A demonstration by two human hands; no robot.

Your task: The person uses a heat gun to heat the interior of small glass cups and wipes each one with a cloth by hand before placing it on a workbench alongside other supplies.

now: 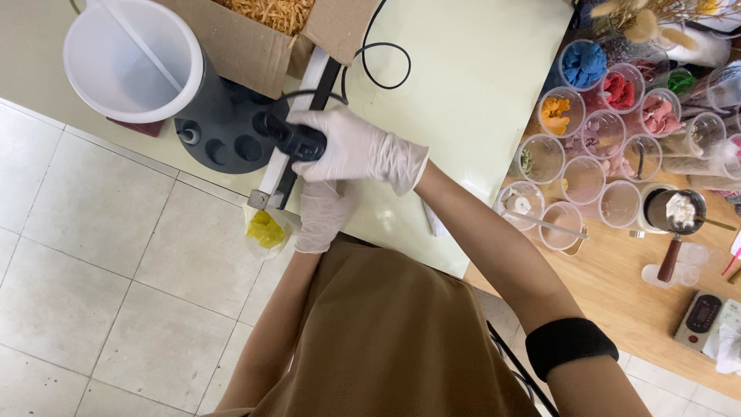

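Both hands wear thin white gloves and work at the near edge of a pale green bench (478, 93), seen from the head camera looking straight down. Her or his right hand (359, 150) is curled shut around the black handle (297, 139) of a long, narrow sealing bar (297, 131), white on one side and black on the other, and seems to press it downward. A black cord (382, 58) loops away from the handle across the bench. Below it, the left hand (320, 216) lies flat and mostly open, its fingers resting against a small clear bag with a yellow filling (266, 229) that hangs over the bench edge just under the bar's near end; no firm grip can be made out there. By the look of it, the bag is filled and in place and the bar is being held down on its mouth, so closing it is under way; whether the seam has been made cannot be seen. Beside the bar stands a dark round stand (220, 131) carrying a white bucket (131, 58), and behind it an open cardboard box of straw-like shreds (266, 15). On a wooden table to the right sit many clear cups of coloured material (610, 93), a small pan with a wooden handle (675, 212) and a little scale (702, 316).
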